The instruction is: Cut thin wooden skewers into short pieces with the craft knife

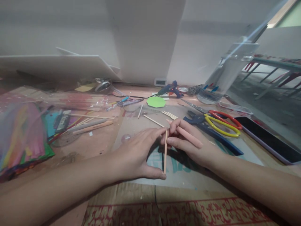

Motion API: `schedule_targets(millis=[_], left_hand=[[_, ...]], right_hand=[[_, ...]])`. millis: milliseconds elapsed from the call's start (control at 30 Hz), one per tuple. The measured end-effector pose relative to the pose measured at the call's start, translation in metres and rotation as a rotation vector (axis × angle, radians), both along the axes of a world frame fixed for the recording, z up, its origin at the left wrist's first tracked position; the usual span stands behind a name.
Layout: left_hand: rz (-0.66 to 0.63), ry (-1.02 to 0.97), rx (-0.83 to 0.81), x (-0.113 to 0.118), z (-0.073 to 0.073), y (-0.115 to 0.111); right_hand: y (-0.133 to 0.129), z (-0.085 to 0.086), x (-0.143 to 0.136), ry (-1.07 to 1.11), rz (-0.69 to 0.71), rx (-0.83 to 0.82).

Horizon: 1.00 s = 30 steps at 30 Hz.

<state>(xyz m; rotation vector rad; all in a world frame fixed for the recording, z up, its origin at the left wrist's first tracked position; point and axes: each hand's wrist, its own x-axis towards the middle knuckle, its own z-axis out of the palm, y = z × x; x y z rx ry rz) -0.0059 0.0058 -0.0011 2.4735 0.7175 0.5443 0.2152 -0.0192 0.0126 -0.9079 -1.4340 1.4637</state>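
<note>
My left hand (137, 153) is closed on a short, pale wooden stick (165, 153), pinched lengthwise between the thumb at its lower end and the fingers near its top. A pink pen (188, 135) lies across the fingers of my right hand (185, 141), its narrow tip pointing up and left. The right thumb and fingertips are curled close beside the stick's upper part; whether they touch it I cannot tell. Beyond the hands, more wooden sticks (153, 120) lie on the clear sheet (128, 125).
Scissors (222, 124) with red and yellow handles, blue-handled pliers (218, 139) and a phone (270, 138) lie right. Behind are a green paper octagon (156, 101), a glue gun (170, 89) and a clear container (216, 84). Pens (92, 127) and colourful strips (25, 131) lie left.
</note>
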Motion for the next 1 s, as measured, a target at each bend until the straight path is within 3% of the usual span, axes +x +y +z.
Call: schedule_targets(millis=[267,500,633,700,833,1000], left_hand=[[-0.007,-0.016,0.006,0.0,0.0,-0.002],[0.014,0.06,-0.025,0.002,0.005,-0.003],[0.022,0.087,-0.036,0.002,0.004,-0.003],[0.018,0.092,-0.029,0.002,0.004,-0.003],[0.024,0.112,-0.005,0.003,0.004,-0.003],[0.031,0.137,0.03,0.003,0.002,-0.003]], right_hand=[[0.0,0.004,-0.001,-0.089,0.013,0.032],[0.002,-0.004,0.015,-0.182,-0.192,0.217],[-0.001,0.002,0.016,-0.443,-0.27,0.344],[-0.002,0.005,0.014,-0.517,-0.276,0.324],[-0.002,0.005,0.009,-0.459,-0.249,0.25],[-0.003,0.004,0.008,-0.48,-0.192,0.276]])
